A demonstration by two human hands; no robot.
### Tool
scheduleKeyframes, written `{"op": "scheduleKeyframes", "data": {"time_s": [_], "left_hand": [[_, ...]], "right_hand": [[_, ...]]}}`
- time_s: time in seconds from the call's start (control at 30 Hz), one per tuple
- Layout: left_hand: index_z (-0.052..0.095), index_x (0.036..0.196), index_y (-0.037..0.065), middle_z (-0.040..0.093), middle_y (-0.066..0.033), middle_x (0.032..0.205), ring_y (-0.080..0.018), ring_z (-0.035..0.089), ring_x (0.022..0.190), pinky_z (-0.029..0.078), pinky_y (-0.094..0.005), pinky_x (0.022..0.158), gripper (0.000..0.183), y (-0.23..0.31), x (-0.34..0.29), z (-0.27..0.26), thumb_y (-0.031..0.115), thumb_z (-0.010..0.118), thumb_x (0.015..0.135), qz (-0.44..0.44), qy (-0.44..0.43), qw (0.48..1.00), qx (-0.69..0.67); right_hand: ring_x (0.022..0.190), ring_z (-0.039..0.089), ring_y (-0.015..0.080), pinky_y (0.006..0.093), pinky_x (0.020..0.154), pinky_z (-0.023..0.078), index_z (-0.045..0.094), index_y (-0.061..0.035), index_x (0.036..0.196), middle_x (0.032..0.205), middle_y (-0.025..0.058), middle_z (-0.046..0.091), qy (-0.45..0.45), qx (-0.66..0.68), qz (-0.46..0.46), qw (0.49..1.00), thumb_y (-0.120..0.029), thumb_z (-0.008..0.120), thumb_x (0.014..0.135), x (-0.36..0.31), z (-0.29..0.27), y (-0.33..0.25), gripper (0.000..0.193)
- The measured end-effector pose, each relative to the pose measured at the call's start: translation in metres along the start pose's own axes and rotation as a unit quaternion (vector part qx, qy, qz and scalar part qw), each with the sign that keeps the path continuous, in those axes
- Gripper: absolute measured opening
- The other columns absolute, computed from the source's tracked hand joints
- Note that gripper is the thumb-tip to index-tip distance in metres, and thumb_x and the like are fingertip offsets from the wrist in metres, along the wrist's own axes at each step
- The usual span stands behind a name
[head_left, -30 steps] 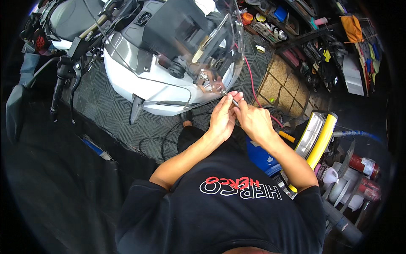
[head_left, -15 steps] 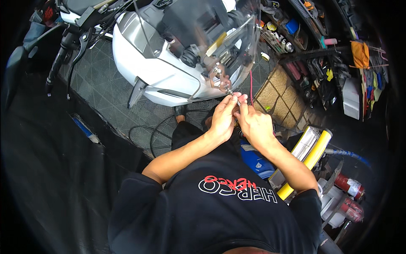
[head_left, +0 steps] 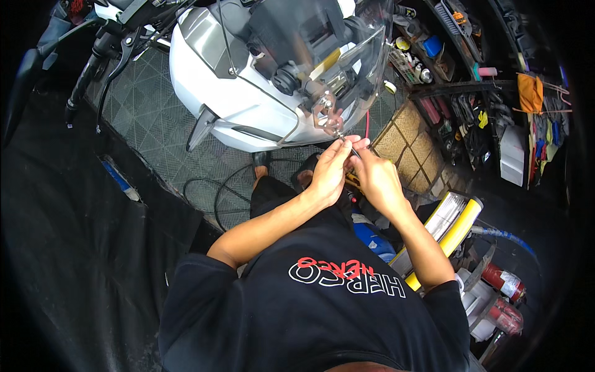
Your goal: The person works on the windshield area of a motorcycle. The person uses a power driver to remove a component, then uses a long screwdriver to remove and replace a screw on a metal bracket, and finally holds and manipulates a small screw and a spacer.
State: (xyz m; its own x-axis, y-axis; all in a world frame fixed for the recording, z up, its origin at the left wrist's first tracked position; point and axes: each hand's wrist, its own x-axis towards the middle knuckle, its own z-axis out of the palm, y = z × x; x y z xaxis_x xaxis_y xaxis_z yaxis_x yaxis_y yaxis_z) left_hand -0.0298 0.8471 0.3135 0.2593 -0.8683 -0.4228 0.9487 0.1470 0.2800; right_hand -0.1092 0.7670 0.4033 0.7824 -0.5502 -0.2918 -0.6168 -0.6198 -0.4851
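A white motorcycle front fairing [head_left: 198,74] with a clear windshield [head_left: 374,74] stands in front of me. My left hand [head_left: 328,172] is closed at the windshield's lower edge, thumb and fingers pinched around the front of a thin, dark, rod-like tool [head_left: 354,151]. Beside it my right hand [head_left: 378,181] is closed on the tool's rear part. A small metal fitting [head_left: 339,134] shows at the windshield's edge, just beyond my left fingertips. The tool's exact kind is too small to make out, and my fingers cover much of it.
Shelves of bottles and tools [head_left: 427,53] line the right side, with an orange cloth [head_left: 530,93] hanging there. A yellow-framed lamp [head_left: 462,226] lies by my right forearm. A red cable [head_left: 367,126] hangs behind the windshield; a black cable [head_left: 217,204] loops on the tiled floor.
The view has shifted slightly, so the motorcycle sits a little farther right. My right hand has turned and dropped slightly on the tool, showing more of its dark shaft. My left hand keeps its pinch.
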Motion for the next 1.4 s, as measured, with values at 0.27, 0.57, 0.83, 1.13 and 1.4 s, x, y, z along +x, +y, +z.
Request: {"op": "scheduleKeyframes", "data": {"time_s": [0.27,0.57,0.83,1.13,1.4], "left_hand": [[0.048,0.127,0.007,0.063,-0.0085,0.115,-0.0151,0.063,0.098,0.049,-0.0275,0.081,0.038,0.041,-0.048,-0.065,0.02,0.064,0.096,-0.032,0.104,0.966,0.233],[0.05,0.132,-0.003,0.056,-0.0174,0.133,-0.0273,0.052,0.126,0.036,-0.0371,0.108,0.046,0.118,-0.049,-0.084,0.031,0.033,0.106,0.118,0.048,0.963,0.235],[0.048,0.135,-0.009,0.048,-0.0209,0.142,-0.0278,0.042,0.137,0.026,-0.0382,0.117,0.066,0.138,0.015,-0.072,0.044,0.02,0.106,-0.091,-0.146,0.973,0.151],[0.045,0.137,-0.003,0.051,-0.0169,0.14,-0.0254,0.047,0.13,0.031,-0.0393,0.113,0.056,0.122,0.038,-0.087,0.04,0.037,0.103,-0.058,-0.228,0.961,0.148],[0.057,0.092,0.004,0.051,0.0025,0.085,-0.0089,0.046,0.073,0.041,-0.0254,0.066,0.012,0.12,0.034,-0.073,0.012,0.05,0.087,-0.071,-0.115,0.963,0.233]], "right_hand": [[0.038,0.047,0.0255,0.0386,0.035,0.037,0.049,-0.0052,0.082,0.052,0.0079,0.05,-0.045,0.149,0.077,0.985,-0.026,0.051,0.101,0.012,0.003,0.009,0.028],[0.037,0.039,0.0129,0.0282,0.036,0.033,0.055,-0.0049,0.091,0.055,0.0,0.046,-0.144,0.546,0.293,0.772,-0.027,0.047,0.103,0.011,-0.002,0.012,0.027],[0.058,0.064,0.0422,0.0507,0.049,0.05,0.047,-0.0015,0.09,0.068,0.0217,0.064,0.003,-0.154,-0.018,0.988,-0.024,0.05,0.1,0.01,0.007,-0.01,0.025],[0.032,0.028,0.0136,0.0296,0.032,0.024,0.044,-0.01,0.075,0.049,-0.0011,0.039,-0.16,0.433,0.319,0.828,-0.029,0.046,0.104,0.025,-0.001,0.009,0.035],[0.035,0.024,0.0058,0.0239,0.031,0.02,0.049,-0.0141,0.078,0.052,-0.0069,0.031,-0.205,0.63,0.374,0.649,-0.038,0.048,0.103,0.024,-0.001,0.016,0.035]]}}
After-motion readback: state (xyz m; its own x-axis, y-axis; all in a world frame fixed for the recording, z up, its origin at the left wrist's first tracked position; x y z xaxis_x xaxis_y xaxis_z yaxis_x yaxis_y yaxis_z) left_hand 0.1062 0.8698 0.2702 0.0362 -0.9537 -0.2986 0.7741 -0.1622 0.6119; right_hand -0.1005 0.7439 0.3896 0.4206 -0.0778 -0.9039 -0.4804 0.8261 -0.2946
